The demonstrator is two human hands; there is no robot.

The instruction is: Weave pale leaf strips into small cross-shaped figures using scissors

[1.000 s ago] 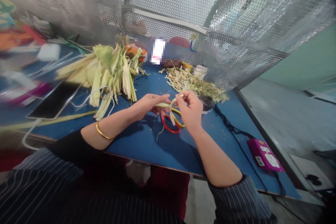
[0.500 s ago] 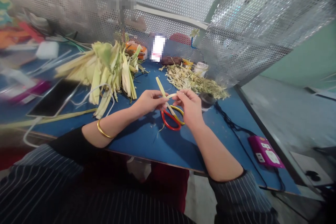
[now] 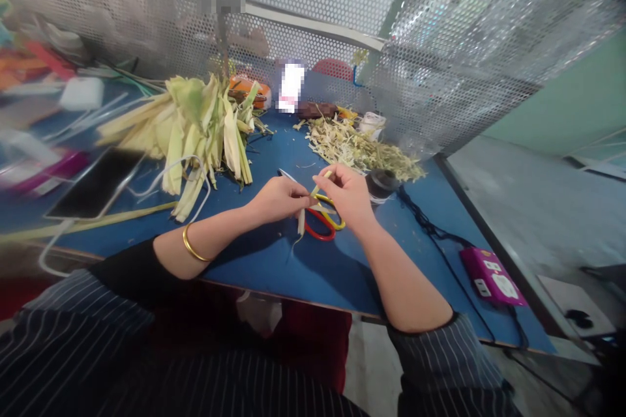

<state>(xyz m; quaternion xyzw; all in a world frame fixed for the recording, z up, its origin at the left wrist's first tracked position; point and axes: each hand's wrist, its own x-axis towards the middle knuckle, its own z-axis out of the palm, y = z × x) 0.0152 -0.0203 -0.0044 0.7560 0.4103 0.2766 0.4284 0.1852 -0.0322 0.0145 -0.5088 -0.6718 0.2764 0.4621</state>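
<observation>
Between my two hands is a narrow pale green leaf strip (image 3: 320,184), bent where my left fingers press it. My left hand (image 3: 281,199) pinches the strip between thumb and fingers, and a pale end hangs below it. My right hand (image 3: 346,195) pinches the upper end of the strip. Under both hands lies a pair of scissors (image 3: 323,229) with one red and one yellow handle loop; its blades are partly covered by my left hand. A dark spool (image 3: 381,184) stands just beyond my right hand.
A bundle of pale green leaves (image 3: 195,124) lies left on the blue table (image 3: 274,260). Leaf scraps (image 3: 362,143) are heaped at the back. A phone (image 3: 95,186) with a white cable is at left; a purple power strip (image 3: 491,277) sits at right.
The strip's upper end has swung from the upper left to my right fingers, and its lower end now hangs down below my left hand. Both hands have shifted only slightly.
</observation>
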